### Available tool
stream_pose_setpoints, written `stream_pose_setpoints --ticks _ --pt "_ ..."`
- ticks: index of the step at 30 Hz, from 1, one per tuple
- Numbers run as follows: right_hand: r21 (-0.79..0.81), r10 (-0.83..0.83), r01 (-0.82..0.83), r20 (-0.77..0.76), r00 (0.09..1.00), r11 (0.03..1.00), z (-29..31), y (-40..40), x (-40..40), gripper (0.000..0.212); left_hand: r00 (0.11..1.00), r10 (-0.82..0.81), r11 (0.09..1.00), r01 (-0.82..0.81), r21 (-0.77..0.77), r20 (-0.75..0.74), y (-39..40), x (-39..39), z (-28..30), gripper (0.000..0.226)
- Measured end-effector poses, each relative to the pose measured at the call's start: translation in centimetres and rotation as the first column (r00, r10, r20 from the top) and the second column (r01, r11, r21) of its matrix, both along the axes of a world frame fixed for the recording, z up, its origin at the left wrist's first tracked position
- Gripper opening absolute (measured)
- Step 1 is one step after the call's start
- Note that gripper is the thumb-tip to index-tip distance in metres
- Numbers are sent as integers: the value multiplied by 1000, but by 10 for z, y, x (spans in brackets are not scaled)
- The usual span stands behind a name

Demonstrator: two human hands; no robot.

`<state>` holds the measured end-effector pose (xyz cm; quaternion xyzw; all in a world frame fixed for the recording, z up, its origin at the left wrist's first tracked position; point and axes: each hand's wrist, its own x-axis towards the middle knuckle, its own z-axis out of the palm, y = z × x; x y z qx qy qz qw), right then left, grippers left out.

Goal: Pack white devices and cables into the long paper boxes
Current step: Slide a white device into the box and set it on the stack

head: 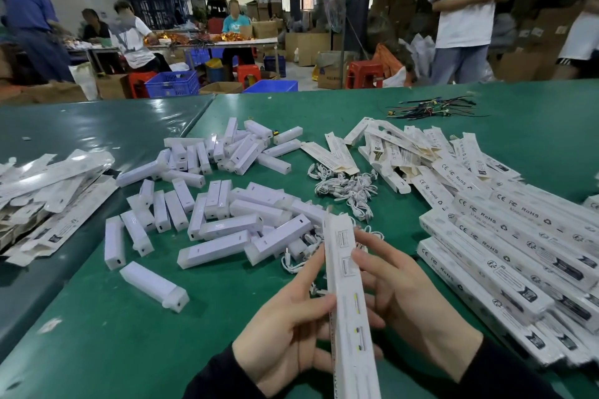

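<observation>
I hold one long white paper box (pixel 348 295) lengthwise in front of me, its far end pointing away. My left hand (pixel 291 321) grips its left side with thumb and curled fingers. My right hand (pixel 402 291) holds its right side, fingers bent against the box. Many white devices (pixel 227 204) lie scattered on the green table (pixel 129 317) to the left and beyond. A tangle of white cables (pixel 348 188) sits behind the box. Filled long boxes (pixel 512 256) are stacked at the right.
Flat unfolded boxes lie in piles at the far right (pixel 405 152) and at the left edge (pixel 48 197). A bundle of dark wires (pixel 431 107) lies farther back. A person in a white shirt (pixel 470 10) stands beyond the table; others sit at distant tables.
</observation>
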<state>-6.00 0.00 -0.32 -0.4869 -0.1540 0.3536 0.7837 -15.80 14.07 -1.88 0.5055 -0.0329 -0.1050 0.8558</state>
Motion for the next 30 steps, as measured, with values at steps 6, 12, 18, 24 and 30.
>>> stream_pose_setpoints --ticks 6,12,18,24,30 --pt "-181 -79 148 343 936 972 -6 1 -5 45 990 78 978 -99 181 119 -17 6 -7 63" --pt "-144 -78 137 359 930 980 0 0 -3 38 998 55 998 -56 32 42 -9 -1 4 50" --pt "-157 -63 135 395 916 978 2 -2 -2 37 995 101 991 -100 83 -7 -8 0 2 41" --pt "-160 20 52 422 906 986 -3 -1 -7 20 988 142 988 -145 51 67 -9 2 -3 41" --pt "-155 -19 93 423 906 984 -6 0 -6 28 973 205 965 -219 142 107 -10 1 -1 25"
